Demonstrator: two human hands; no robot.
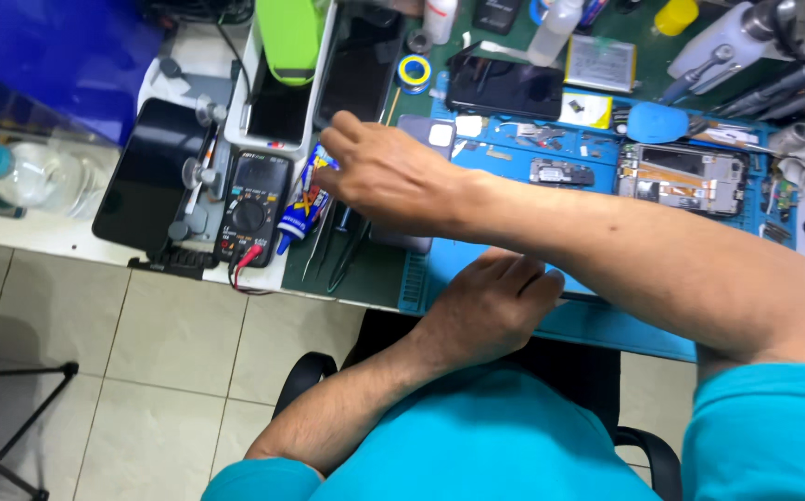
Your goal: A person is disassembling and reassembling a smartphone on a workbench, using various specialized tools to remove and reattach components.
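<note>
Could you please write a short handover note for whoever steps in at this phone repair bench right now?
Right hand: reaches across to the left, palm down, over the blue-and-yellow glue tube and thin metal tweezers; whether it grips anything cannot be seen.
Left hand: rests flat, empty, on the front edge of the blue silicone work mat.
Opened phone frame lies on the mat's right side; black multimeter sits left of the glue tube.
Done: phone opened. Left: phone not yet closed.

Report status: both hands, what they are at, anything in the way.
Right hand open, reaching across over glue tube and tweezers. Left hand flat on blue mat. Nothing held.
</note>
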